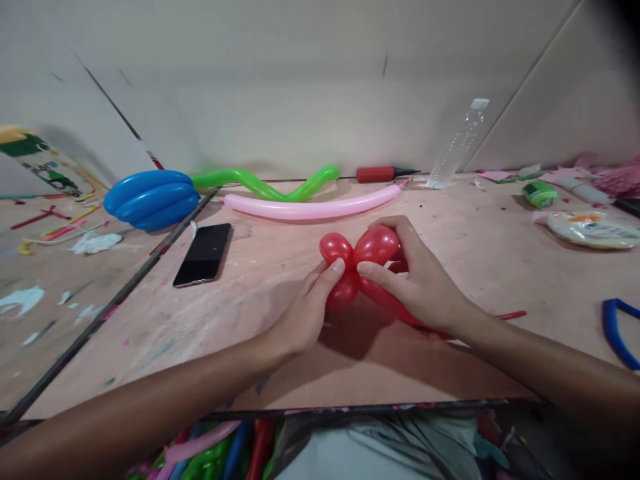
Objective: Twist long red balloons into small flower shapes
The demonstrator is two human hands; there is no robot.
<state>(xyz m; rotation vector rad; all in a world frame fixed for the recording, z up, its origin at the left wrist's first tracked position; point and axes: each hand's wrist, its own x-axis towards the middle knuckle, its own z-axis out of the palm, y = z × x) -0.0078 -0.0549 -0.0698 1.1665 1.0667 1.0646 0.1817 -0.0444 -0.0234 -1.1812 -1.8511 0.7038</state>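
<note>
A red twisting balloon [373, 245] with several small twisted bubbles lies at the middle of the wooden table [280, 320]. My left hand [305, 310] pinches the lower left bubble, thumb against the twist. My right hand [425, 277] wraps round the right bubbles and the long red tail, which runs out under my wrist to the right.
A black phone [204, 254] lies to the left. Behind are a long pink balloon [313, 207], a wavy green balloon [265, 185], a blue folded balloon [150, 199], a red hand pump [383, 175] and a clear bottle [457, 147]. Scraps and a blue balloon [617, 330] lie right.
</note>
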